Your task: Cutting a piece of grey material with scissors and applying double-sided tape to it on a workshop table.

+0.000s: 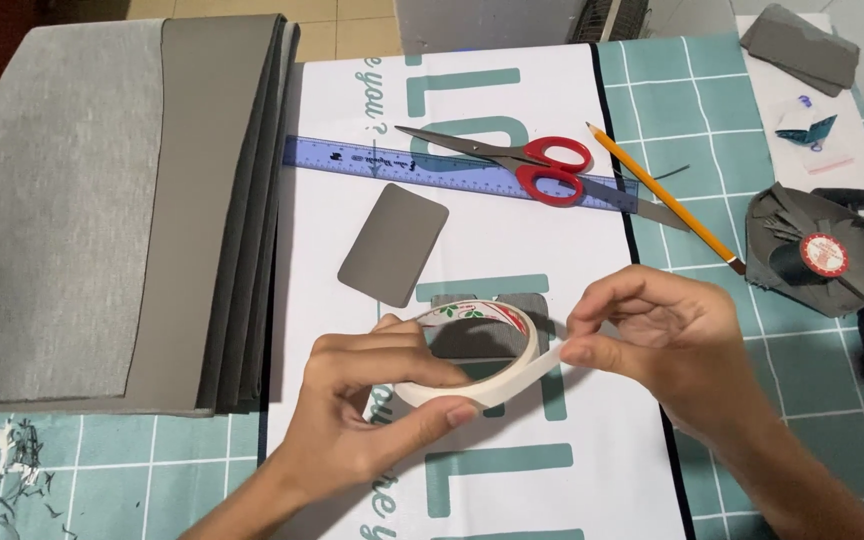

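My left hand (372, 410) grips a roll of white tape (472, 352) around its rim, holding it above a white sheet with teal letters (512, 230). My right hand (652, 330) pinches the loose end of the tape at the roll's right side. Under the roll lies a grey rounded fabric piece (532, 312), partly hidden. Another grey rounded rectangle (393, 243) lies just beyond my left hand.
A folded stack of grey fabric (102, 210) fills the left. A blue ruler (392, 160), red-handled scissors (542, 165) and an orange pencil (662, 192) lie at the back. A dark bundle of grey pieces with a red round label (817, 250) sits right, on the teal checked cloth (822, 390).
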